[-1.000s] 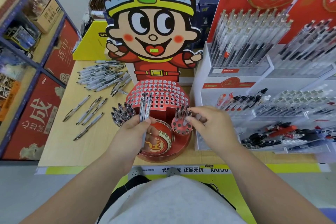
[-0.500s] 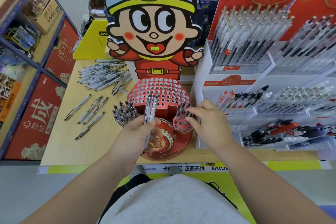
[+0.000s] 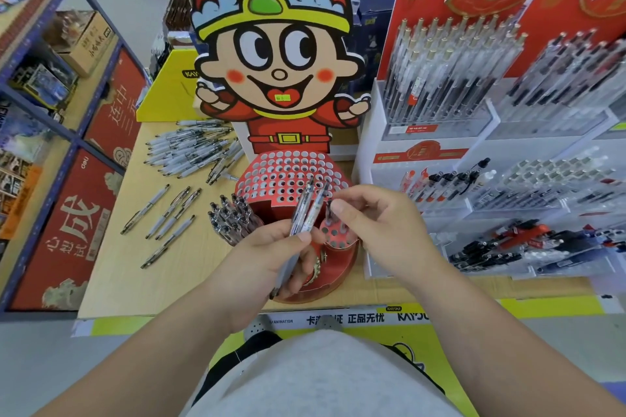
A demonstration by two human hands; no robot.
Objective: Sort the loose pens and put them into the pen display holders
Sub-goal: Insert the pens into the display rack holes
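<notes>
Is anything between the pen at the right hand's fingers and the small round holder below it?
Nothing visible. The right hand pinches the pen over the small round holder, whose near holes lie open. The bundle of pens in the left hand stands just left of it, not across the path.

My head camera, the only view, looks forward and down, close over the worktop [image 3: 111,281], my left hand [image 3: 261,257] and right hand [image 3: 379,234].

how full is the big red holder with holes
Nearly empty: across the upper tier of the red holder, holes gape open with no pens in them. A cluster of pens stands at its left.
</notes>
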